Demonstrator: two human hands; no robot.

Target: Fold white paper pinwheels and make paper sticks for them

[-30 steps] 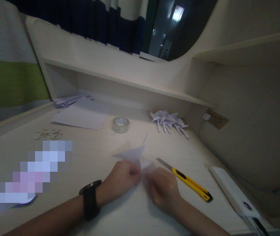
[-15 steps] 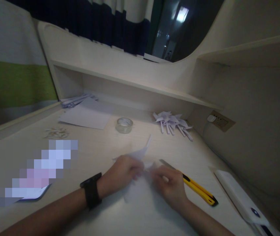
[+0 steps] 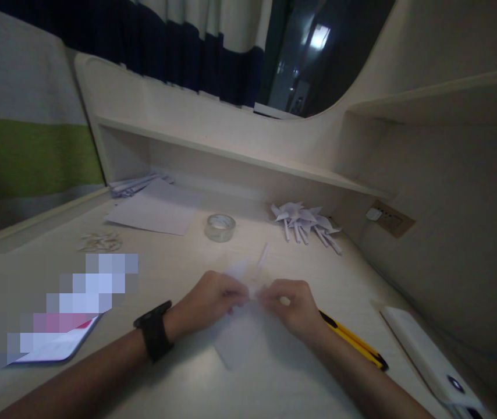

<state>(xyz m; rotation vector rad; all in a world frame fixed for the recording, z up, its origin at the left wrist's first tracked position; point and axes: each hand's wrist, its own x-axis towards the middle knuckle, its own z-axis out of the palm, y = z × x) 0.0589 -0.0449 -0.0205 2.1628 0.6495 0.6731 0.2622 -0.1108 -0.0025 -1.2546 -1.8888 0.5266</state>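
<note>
A folded piece of white paper [image 3: 243,326] lies on the pale desk [image 3: 178,262] in front of me, with a thin point sticking up behind my fingers. My left hand [image 3: 211,299], a black watch on its wrist, pinches the paper from the left. From the right, my right hand [image 3: 292,305] pinches the same paper, and the fingertips of both hands almost meet at its middle fold.
A yellow utility knife [image 3: 353,342] lies just right of my right hand. A clear tape roll [image 3: 220,227], a heap of folded paper pinwheels [image 3: 303,221], flat paper sheets [image 3: 152,209], a phone [image 3: 56,343] and a white power bank [image 3: 432,361] lie around.
Both hands have shifted a little farther up the desk. The paper has been turned, so a flat flap now lies toward me below the hands.
</note>
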